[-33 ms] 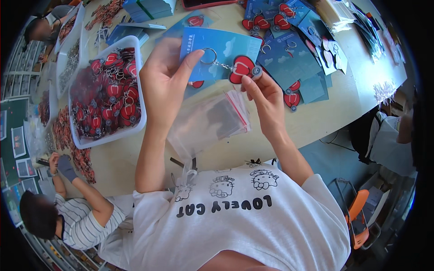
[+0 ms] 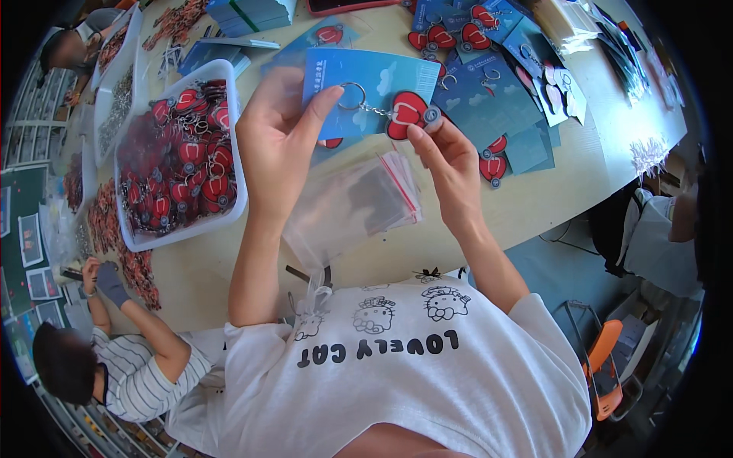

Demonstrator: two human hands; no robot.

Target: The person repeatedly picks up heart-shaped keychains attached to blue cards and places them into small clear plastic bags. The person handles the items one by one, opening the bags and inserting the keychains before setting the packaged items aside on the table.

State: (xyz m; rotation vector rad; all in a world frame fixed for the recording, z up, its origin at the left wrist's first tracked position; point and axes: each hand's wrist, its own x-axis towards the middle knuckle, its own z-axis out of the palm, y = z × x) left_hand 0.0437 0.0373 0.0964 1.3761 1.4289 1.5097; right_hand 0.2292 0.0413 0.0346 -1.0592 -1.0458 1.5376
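Note:
Above the table, my left hand (image 2: 276, 149) is closed on a blue printed card (image 2: 388, 72), its thumb pressed over the metal split ring of a keychain (image 2: 405, 114). The ring and short chain lie across the card's face. At the card's right edge, my right hand (image 2: 452, 172) pinches the red charm with its small grey disc between thumb and fingers. Below both hands lies a stack of clear zip bags (image 2: 347, 202) with red seal strips. Left of my left hand stands a white bin (image 2: 243, 175) full of similar red keychains.
Blue cards (image 2: 492, 107) with red keychains on them spread over the far right of the table (image 2: 527, 206). A stack of blue cards (image 2: 256, 17) stands at the far left. Co-workers sit at the left, one in a striped shirt (image 2: 145, 382). An orange chair (image 2: 607, 366) is at the lower right.

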